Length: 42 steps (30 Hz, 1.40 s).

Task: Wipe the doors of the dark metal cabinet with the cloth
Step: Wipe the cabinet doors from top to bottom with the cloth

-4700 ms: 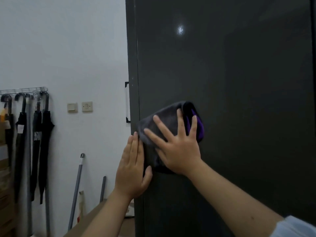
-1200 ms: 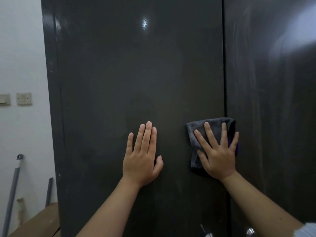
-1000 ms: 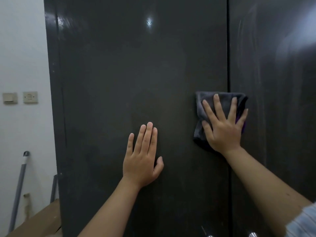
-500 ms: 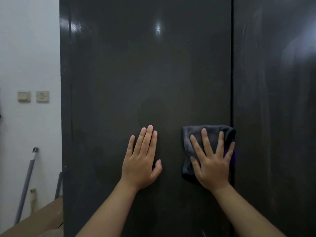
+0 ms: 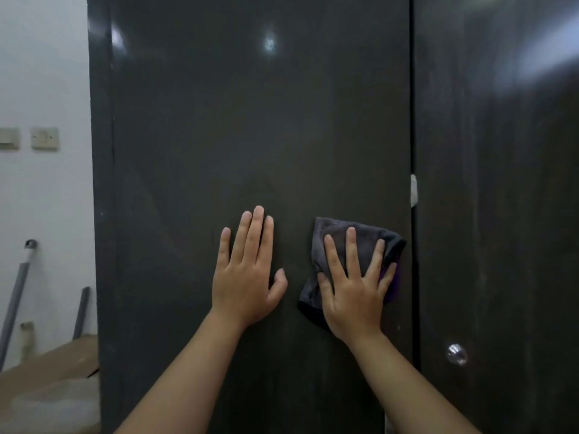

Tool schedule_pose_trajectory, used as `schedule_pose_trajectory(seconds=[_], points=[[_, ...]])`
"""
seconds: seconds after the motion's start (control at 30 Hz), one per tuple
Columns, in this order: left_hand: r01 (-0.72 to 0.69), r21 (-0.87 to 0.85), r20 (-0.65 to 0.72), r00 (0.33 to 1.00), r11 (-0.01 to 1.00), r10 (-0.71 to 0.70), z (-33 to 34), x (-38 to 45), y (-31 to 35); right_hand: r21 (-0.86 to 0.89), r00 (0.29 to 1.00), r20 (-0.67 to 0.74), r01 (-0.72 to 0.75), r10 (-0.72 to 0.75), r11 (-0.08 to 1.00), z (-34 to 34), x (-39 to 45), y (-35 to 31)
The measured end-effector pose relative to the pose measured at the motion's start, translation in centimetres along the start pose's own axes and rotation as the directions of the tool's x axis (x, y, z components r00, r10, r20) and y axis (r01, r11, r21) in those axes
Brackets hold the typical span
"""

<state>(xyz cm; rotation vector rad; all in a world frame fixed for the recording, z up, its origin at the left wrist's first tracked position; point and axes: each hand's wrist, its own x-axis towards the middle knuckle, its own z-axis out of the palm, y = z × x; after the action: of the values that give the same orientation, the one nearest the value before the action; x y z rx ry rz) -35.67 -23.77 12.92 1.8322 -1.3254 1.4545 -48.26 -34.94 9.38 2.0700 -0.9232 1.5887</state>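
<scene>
One crumpled grey cloth [image 5: 351, 242], purple edge

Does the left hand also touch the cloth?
No, the left hand lies flat on the bare door, apart from the cloth under the right hand.

Dark charcoal, near-black gloss on the cabinet door [image 5: 250, 136], with pale light glints toward twelve o'clock. Dark grey cloth [image 5: 344, 242] with a purple strip showing at its three o'clock edge. Shiny silver knob [image 5: 456, 353] at four o'clock. White wall [image 5: 44, 73], beige switch plates [image 5: 45, 138] at nine o'clock, grey pole [image 5: 15, 299], brown cardboard [image 5: 50, 361] at seven o'clock.
</scene>
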Motion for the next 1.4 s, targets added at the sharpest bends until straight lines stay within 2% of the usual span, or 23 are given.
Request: schedule_pose_trajectory(seconds=[0.2,0.5,0.77,0.93,1.07,1.13,1.23,1.3,1.4], points=[[-0.031,-0.028,-0.024,0.999,0.999,0.03,0.9,-3.1,0.2,0.01,0.999,-0.032,0.003,-0.003,1.0,1.9,-4.5,-2.0],[-0.037,-0.042,-0.032,0.999,0.998,0.036,1.5,-7.4,-2.3,-0.026,0.975,-0.133,0.178,-0.18,0.984,5.6,-12.9,-2.6],[-0.057,-0.089,-0.021,0.998,0.994,0.055,1.7,-10.1,-3.3,-0.085,0.973,-0.096,0.2,-0.207,0.976,4.9,-11.7,-3.3],[-0.021,-0.091,-0.016,1.0,0.996,0.02,1.0,-10.3,-5.1,-0.071,0.99,-0.05,0.128,-0.132,0.989,3.2,-6.1,-4.3],[-0.004,-0.047,-0.019,1.0,0.999,0.003,0.8,-10.8,-7.3,-0.007,0.996,-0.085,-0.002,0.001,1.0,3.1,-2.7,-6.2],[0.041,-0.063,-0.049,0.998,0.997,-0.044,0.8,-11.3,-8.1,-0.003,0.993,-0.121,-0.006,0.006,1.0,3.3,-3.5,-7.3],[0.088,-0.081,-0.083,0.992,0.993,-0.095,1.0,-12.6,-9.3,-0.098,0.965,-0.156,0.199,-0.213,0.975,4.6,-7.3,-8.8],[0.088,-0.074,-0.086,0.992,0.993,-0.094,1.2,-13.2,-9.9,-0.15,0.907,-0.153,0.371,-0.393,0.916,5.3,-9.4,-9.1],[0.057,-0.058,-0.084,0.994,0.997,-0.062,1.2,-13.4,-10.2,-0.161,0.864,-0.157,0.456,-0.479,0.875,5.1,-9.0,-8.8]])
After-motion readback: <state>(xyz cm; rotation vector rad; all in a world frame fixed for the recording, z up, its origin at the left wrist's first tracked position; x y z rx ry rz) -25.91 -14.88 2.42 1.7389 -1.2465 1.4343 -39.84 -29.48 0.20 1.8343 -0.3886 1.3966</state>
